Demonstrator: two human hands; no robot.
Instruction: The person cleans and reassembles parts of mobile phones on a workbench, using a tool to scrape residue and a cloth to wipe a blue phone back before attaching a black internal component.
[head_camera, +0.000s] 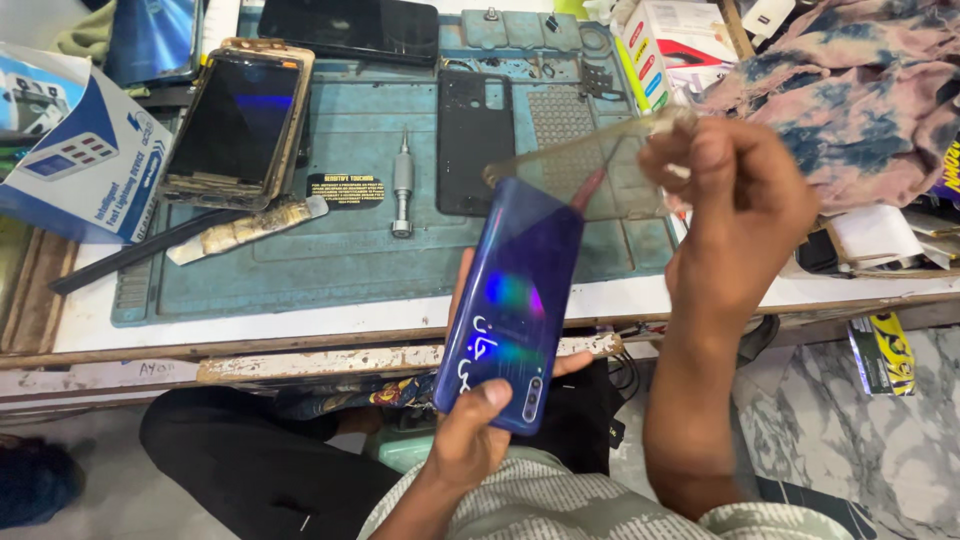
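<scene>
- My left hand (470, 435) grips a glossy blue phone (512, 305) back side up, thumb pressed on its lower end near the camera strip, fingers wrapped beneath; the phone hangs over the front edge of the workbench (300, 322), tilted up and away from me.
- My right hand (735, 205) is clenched on one end of a clear, yellowed soft phone case (585, 170), pinching it at its right side; the case is held in the air just above the phone's far end, and I cannot tell whether the two touch.
- Below the case, a teal repair mat (330, 240) covers the white bench top.
- On the mat lies a black phone back cover (474, 140), upright beside the case, partly seen through it.
- A small metal screwdriver (402, 185) rests on the mat just left of that cover, next to a black label (345, 188).
- Farther left sits a phone with a worn gold frame (238, 125), screen dark, with a strip of crumpled adhesive (250, 228) and a thin black tool (140, 250) by its lower edge.
- Another dark phone (350, 28) lies at the mat's top edge.
- A blue and white cardboard box (75, 150) stands at far left; a tie-dyed pink and blue cloth (860, 95) is heaped at right.
</scene>
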